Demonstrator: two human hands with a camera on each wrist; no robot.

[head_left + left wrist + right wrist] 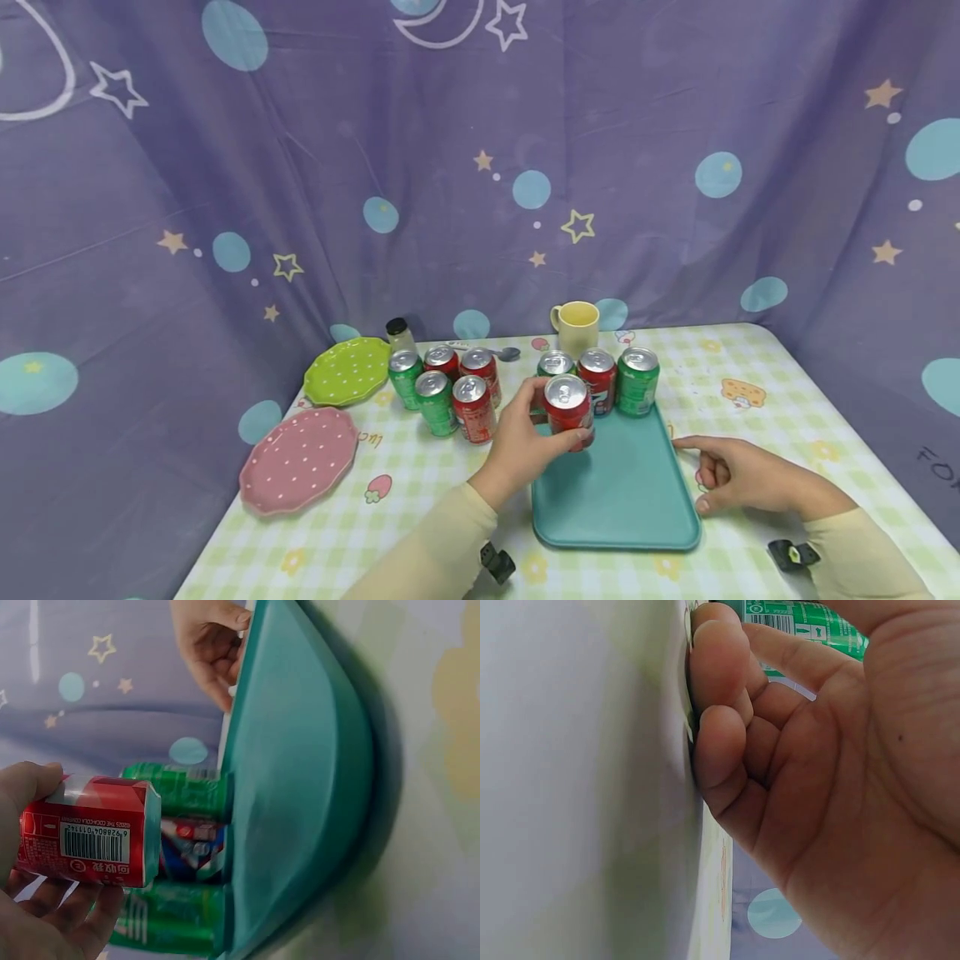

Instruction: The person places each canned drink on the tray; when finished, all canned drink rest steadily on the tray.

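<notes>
My left hand (517, 446) grips a red Coca-Cola can (567, 404) by its sides and holds it upright above the teal tray (615, 500). In the left wrist view, the barcode on the red can (94, 838) shows, and a gap separates its base from the tray. Along the tray's far end stand a green can (637, 383), a red can (597, 377) and another green can (556, 364), partly hidden by the hand. My right hand (750, 479) rests at the tray's right edge, index finger extended to the rim, the other fingers loosely curled.
Left of the tray several red and green cans (474, 408) stand grouped. Behind them are a black-lidded jar (400, 335) and a spoon (508, 354). A yellow mug (577, 329) stands at the back. Green (348, 371) and pink (300, 460) plates lie on the left.
</notes>
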